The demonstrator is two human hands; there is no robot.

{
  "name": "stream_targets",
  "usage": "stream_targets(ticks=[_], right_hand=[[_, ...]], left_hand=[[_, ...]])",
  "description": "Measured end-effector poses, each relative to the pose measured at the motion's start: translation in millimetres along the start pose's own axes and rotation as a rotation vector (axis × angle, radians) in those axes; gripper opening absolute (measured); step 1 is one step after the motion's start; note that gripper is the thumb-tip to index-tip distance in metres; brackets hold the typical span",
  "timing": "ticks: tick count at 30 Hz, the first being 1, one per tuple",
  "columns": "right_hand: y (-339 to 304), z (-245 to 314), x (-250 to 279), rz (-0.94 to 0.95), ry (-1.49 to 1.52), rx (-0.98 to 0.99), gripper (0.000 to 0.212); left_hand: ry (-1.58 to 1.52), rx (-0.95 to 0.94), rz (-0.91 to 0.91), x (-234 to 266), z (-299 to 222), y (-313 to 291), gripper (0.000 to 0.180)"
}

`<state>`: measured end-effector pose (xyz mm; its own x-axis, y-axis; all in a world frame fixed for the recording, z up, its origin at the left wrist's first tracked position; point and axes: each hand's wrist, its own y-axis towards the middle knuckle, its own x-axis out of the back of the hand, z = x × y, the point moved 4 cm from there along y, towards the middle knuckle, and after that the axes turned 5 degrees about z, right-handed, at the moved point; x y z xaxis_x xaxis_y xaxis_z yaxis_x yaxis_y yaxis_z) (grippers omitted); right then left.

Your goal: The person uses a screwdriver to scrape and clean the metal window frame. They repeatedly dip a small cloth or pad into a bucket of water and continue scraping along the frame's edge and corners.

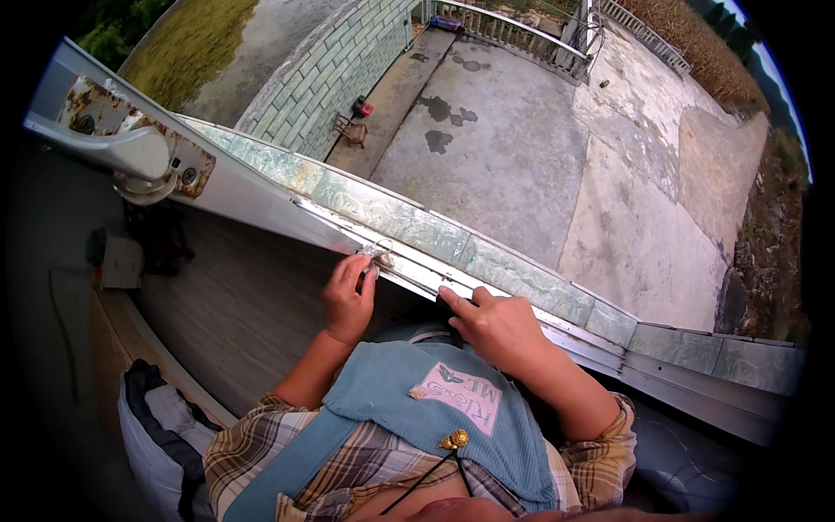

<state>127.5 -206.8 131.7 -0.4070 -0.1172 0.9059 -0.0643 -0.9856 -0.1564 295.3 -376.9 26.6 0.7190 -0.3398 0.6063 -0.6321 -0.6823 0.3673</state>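
My left hand point(348, 300) is closed in a pinch at the pale metal window frame point(513, 306). Its thumb and fingertips hold a small metal piece point(369, 271), mostly covered by the fingers. Just beside them, a small tan and grey bit point(384, 259) sits on the frame. To the right, my right hand point(500, 326) is closed around a dark-handled tool point(445, 302), its index finger stretched along the handle. A thin shaft seems to run from it toward my left fingertips. Most of the handle is hidden.
Beyond the frame runs a green stone-tiled sill point(435, 233), with a concrete yard point(513, 139) far below. At left, a rusty plate point(198, 167) and a rounded white fitting point(143, 152) are on the white frame. A box point(122, 261) and a padded garment point(152, 435) lie indoors.
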Motion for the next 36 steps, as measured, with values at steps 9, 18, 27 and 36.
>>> stream_targets(ticks=[9,18,27,36], right_hand=[[-8.1,28.0,-19.6,0.056,-0.101,-0.044,0.054],[-29.8,10.9,-26.1,0.093,-0.063,-0.079,0.056],[-60.4,2.2,-16.7,0.132,-0.057,-0.129,0.057],[-98.9,-7.5,6.0,0.151,-0.099,-0.226,0.055]], left_hand=[[0.241,-0.105,0.043,-5.3,5.0,6.4,0.007],[0.328,-0.125,0.146,-19.5,-12.9,-1.7,0.006],[0.256,-0.120,0.210,-39.4,-34.1,-16.2,0.011],[0.037,-0.279,0.138,-68.7,-53.4,-32.6,0.011]])
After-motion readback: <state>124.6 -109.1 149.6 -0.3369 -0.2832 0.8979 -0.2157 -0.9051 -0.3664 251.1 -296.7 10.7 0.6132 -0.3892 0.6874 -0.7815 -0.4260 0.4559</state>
